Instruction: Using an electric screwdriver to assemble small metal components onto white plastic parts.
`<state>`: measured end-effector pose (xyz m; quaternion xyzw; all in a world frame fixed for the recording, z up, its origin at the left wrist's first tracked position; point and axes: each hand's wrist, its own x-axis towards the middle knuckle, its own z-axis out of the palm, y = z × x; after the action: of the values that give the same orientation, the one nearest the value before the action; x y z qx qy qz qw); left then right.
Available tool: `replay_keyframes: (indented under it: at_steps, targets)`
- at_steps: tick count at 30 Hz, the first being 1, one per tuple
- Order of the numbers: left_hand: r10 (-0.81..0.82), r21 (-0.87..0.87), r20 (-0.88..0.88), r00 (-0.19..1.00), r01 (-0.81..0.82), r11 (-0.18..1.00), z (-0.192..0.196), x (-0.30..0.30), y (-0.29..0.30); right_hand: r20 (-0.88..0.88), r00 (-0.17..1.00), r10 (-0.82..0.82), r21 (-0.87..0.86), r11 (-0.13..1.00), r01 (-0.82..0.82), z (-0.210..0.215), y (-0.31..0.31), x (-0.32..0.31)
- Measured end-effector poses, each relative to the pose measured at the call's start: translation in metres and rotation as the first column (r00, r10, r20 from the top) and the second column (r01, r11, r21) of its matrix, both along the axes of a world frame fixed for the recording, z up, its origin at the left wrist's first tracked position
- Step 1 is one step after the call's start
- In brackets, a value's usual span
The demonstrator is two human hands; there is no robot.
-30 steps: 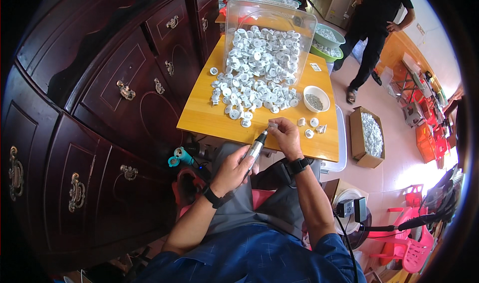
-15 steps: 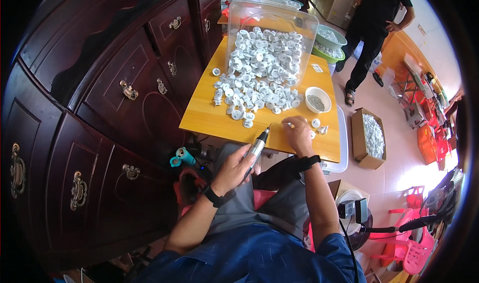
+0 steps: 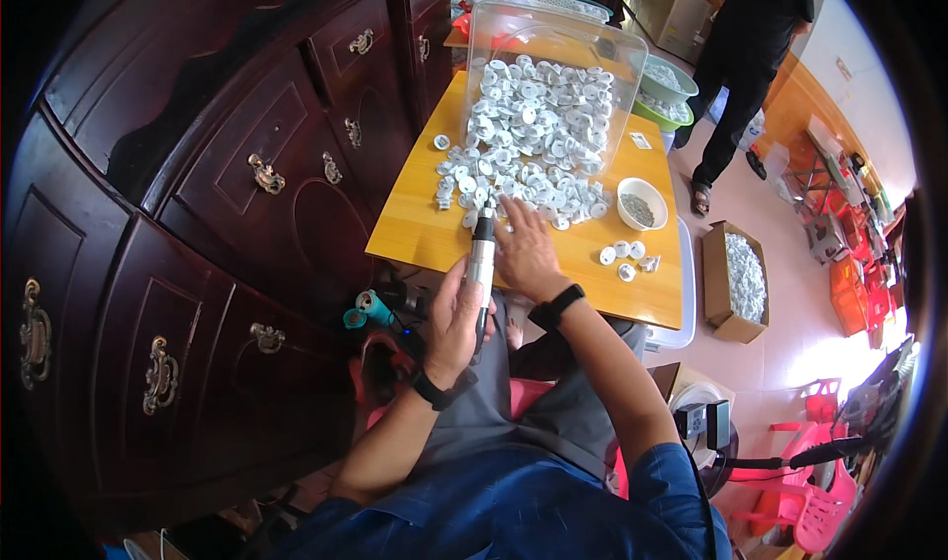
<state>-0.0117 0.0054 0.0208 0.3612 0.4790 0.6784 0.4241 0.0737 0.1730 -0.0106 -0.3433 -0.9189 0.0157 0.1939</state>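
My left hand [image 3: 456,325] is wrapped round a silver and black electric screwdriver [image 3: 481,264], its tip pointing away from me over the near edge of the pile. Beside that tip, my right hand [image 3: 528,254] reaches out with fingers stretched and a little apart. Its fingertips are at the nearest of the small round white plastic parts [image 3: 538,125], which spill out of a clear plastic bin [image 3: 632,76] lying on its side. Whether a fingertip touches a part is hard to see. Several white parts [image 3: 623,251] lie apart on the right of the yellow wooden table [image 3: 415,226].
A white bowl of small metal pieces [image 3: 642,204] stands at the table's right. Beyond are stacked green basins [image 3: 667,91] and a standing person in dark clothes [image 3: 746,56]. A cardboard box of white parts [image 3: 736,279] sits on the floor; dark wooden drawers [image 3: 267,175] line the left.
My right hand has moved left and away from me, from the separate parts to the pile. Another part now lies with the separate ones. The screwdriver has turned more upright in view.
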Motion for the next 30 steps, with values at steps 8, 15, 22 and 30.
replay_keyframes:
  at_steps: [8,15,22,30]
  targets:
    - [0.06,0.086,-0.036,0.998,-0.056,0.995,0.004,0.001,-0.002,0.079,0.951,0.298,0.041,0.953,-0.301,-0.014,0.014,-0.062]
    - [0.053,0.091,-0.041,0.998,-0.049,0.995,0.0,-0.002,0.0,0.195,0.949,0.248,0.087,0.959,-0.268,-0.025,0.029,-0.088]
    - [0.052,0.08,-0.057,0.997,-0.047,0.996,-0.003,-0.002,-0.002,0.173,0.948,0.266,-0.059,0.964,-0.26,0.001,0.023,-0.052]
    - [0.018,0.074,-0.03,0.999,-0.016,0.997,-0.004,0.002,0.0,0.207,0.942,0.263,0.122,0.949,-0.292,-0.014,0.041,-0.004]
